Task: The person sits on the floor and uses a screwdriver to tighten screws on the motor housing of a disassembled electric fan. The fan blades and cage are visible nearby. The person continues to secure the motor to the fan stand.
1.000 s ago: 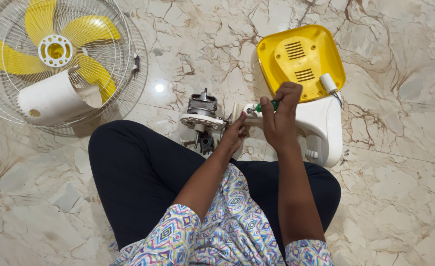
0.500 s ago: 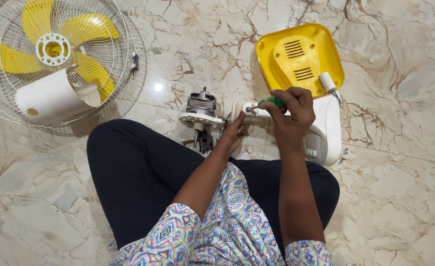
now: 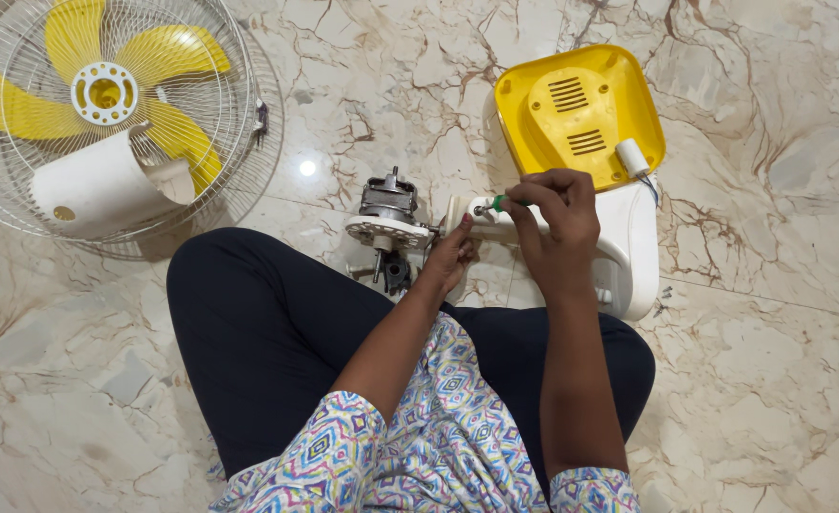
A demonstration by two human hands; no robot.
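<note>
While left hand (image 3: 450, 256) steadies, right hand (image 3: 554, 223) grips screwdriver (image 3: 497, 203) (green-handled).

Floor (image 3: 771, 380): beige marble, brown-veined. On it: wire fan cage (image 3: 239, 114) with yellow blades (image 3: 168, 52), white motor cover (image 3: 92, 185), white-and-yellow fan base (image 3: 581, 109), seated person (image 3: 267, 332).

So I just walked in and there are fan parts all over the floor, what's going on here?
A person sits on the marble floor with a dismantled fan. Their right hand holds a green-handled screwdriver against the white neck piece beside the bare motor, while the left hand steadies that joint. The yellow-and-white base lies behind. The cage with yellow blades and a white motor cover sit off to the left.
</note>
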